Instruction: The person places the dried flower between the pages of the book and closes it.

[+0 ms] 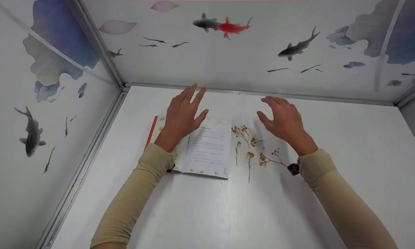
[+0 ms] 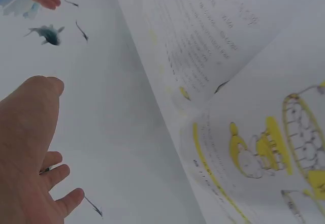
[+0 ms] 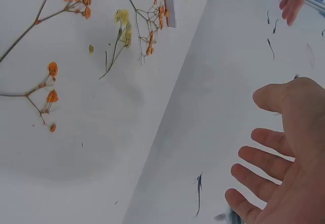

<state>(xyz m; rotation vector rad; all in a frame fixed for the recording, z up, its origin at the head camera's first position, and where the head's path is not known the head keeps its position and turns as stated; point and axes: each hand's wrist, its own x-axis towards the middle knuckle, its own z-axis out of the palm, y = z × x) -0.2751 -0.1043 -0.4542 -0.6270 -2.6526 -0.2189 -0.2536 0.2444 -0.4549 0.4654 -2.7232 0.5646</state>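
Note:
An open book (image 1: 207,152) lies on the white table, its printed right page in sight and much of its left page hidden under my left arm. Above the book's upper part hovers my left hand (image 1: 183,114), fingers spread and holding nothing. To the right, my right hand (image 1: 283,119) is raised over the table with its fingers loosely bent and nothing in them. Between the book and my right arm lie dried flower sprigs: an orange sprig (image 1: 241,130), another orange sprig (image 1: 271,158) near the right wrist, and several yellow ones, including a long-stemmed yellow sprig (image 1: 250,162).
White panels (image 1: 207,52) painted with fish and leaves rise behind and to the sides of the table (image 1: 200,214). A metal rail (image 1: 228,91) runs along the table's back edge. Small loose bits (image 3: 91,49) lie near the sprigs in the right wrist view.

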